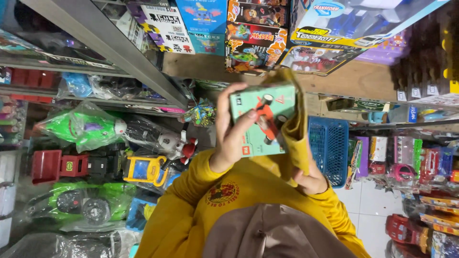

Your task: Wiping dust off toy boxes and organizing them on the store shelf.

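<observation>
My left hand (233,130) grips a small green toy box (262,125) with an orange vehicle pictured on it, thumb across its front. I hold it up before the shelves, at chest height. A yellow cloth (295,125) drapes over the box's top and right side and runs down into my right hand (310,180), which is closed on the cloth just below and right of the box. Both arms wear yellow sleeves, and brown fabric (277,236) hangs at the bottom of the view.
Colourful toy boxes (256,36) fill the shelf above. Plastic-bagged toy cars and figures (86,126) crowd the shelves at left. A blue plastic basket (329,149) stands right of my hands, with more packaged toys (411,162) beyond it. White floor tiles (368,210) show at lower right.
</observation>
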